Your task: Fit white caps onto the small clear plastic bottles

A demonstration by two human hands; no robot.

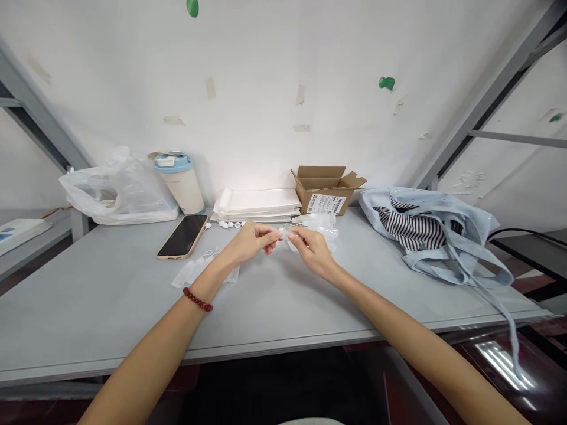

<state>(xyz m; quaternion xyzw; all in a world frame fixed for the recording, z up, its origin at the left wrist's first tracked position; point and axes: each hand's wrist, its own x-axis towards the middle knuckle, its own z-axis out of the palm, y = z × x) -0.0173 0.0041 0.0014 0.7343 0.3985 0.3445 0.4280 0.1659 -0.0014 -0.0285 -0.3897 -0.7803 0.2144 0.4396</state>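
Red bead bracelet (197, 300) circles the left wrist. Over the middle of the grey tabletop (110, 307), the left hand (250, 242) and right hand (312, 248) meet, fingertips of both pinching one small clear plastic piece (284, 235). A phone (183, 236) lies left of them, and a cardboard box (326, 189) sits at the back edge.

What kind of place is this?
Probably a packing workstation: a grey worktable, a stack of white bags, an open cardboard box, and the left hand and right hand pinching a clear plastic piece.
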